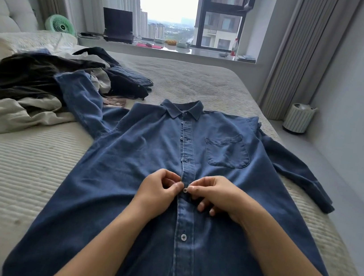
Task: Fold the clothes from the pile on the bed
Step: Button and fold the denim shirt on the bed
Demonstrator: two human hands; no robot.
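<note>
A blue denim shirt (145,156) lies face up on the bed (6,183), collar away from me, sleeves spread to both sides. My left hand (157,192) pinches the button placket at mid-chest from the left. My right hand (217,195) pinches the same placket from the right, its fingertips at a small white button (185,190). Another button (183,237) shows lower on the placket. A pile of clothes (32,84), dark, white and blue, sits at the left of the bed; the shirt's left sleeve lies over its edge.
A padded headboard (3,7) and a green fan (60,24) stand at the far left. The window sill (188,51) holds a laptop (118,26), a bottle and small items. A white bin (298,118) stands on the floor right of the bed.
</note>
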